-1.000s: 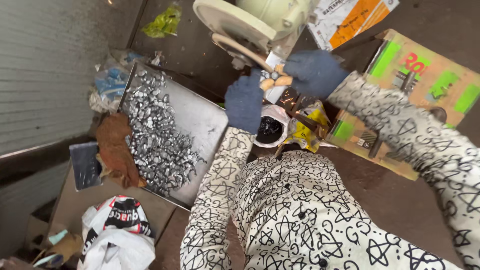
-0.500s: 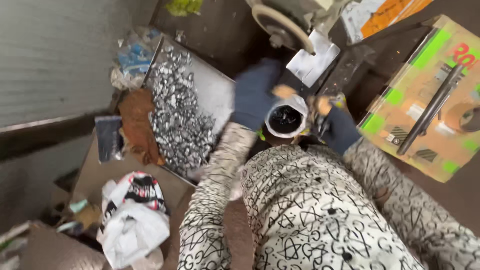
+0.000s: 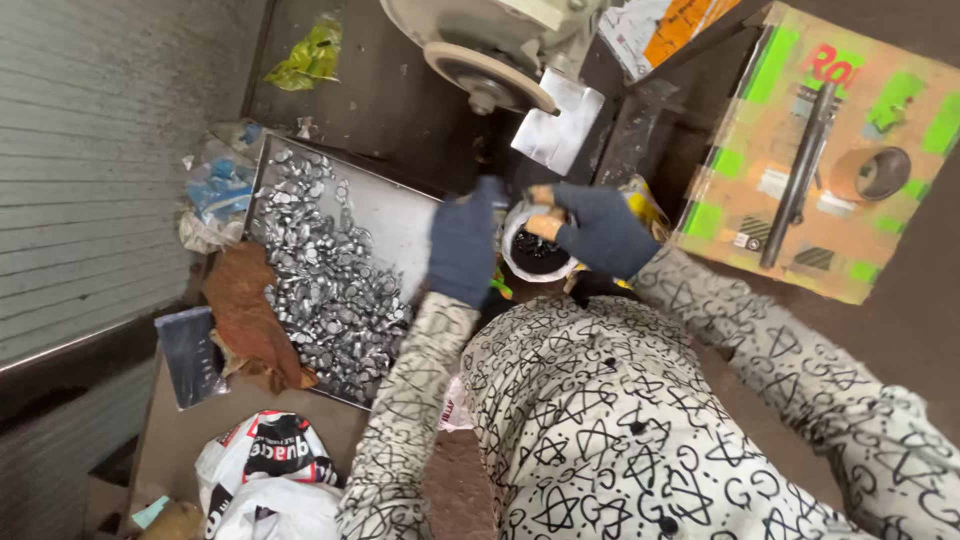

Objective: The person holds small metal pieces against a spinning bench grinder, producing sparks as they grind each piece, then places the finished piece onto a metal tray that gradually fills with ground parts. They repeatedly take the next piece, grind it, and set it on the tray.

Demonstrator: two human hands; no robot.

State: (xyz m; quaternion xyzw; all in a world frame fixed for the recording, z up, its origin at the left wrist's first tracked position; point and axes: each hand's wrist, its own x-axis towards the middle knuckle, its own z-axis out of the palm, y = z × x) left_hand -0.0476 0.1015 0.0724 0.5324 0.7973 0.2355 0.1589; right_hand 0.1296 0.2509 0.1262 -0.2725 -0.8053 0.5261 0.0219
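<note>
Your right hand (image 3: 603, 232), in a dark blue glove, sits at about three o'clock of the small white cup (image 3: 535, 252), fingers curled shut around a short tan stick-like piece (image 3: 545, 222) that pokes out toward nine o'clock over the cup's rim; what the piece is cannot be told. Your left hand (image 3: 465, 250), gloved the same, hangs at the cup's nine o'clock, just beside its wall, blurred, and whether that grip is open or closed cannot be told. The cup stands between the two hands, close in front of your chest, its mouth up and its inside dark with small pieces. The tan piece's long axis runs roughly from three to nine o'clock, so the right hand is the one on it, the left the nearer to the tray. That metal tray (image 3: 395, 215) lies at the cup's nine o'clock, heaped with small silver metal caps (image 3: 325, 290). At twelve o'clock a machine's round wheel (image 3: 487, 77) overhangs, a bright metal plate (image 3: 557, 133) just beside it. At two o'clock a cardboard box (image 3: 760, 160) carries a dark steel rod (image 3: 797, 178) and a tape ring (image 3: 868, 175). The surface is dark and gritty; a brown rag (image 3: 250, 320) and a plastic bag (image 3: 265, 480) crowd the tray's far side.
</note>
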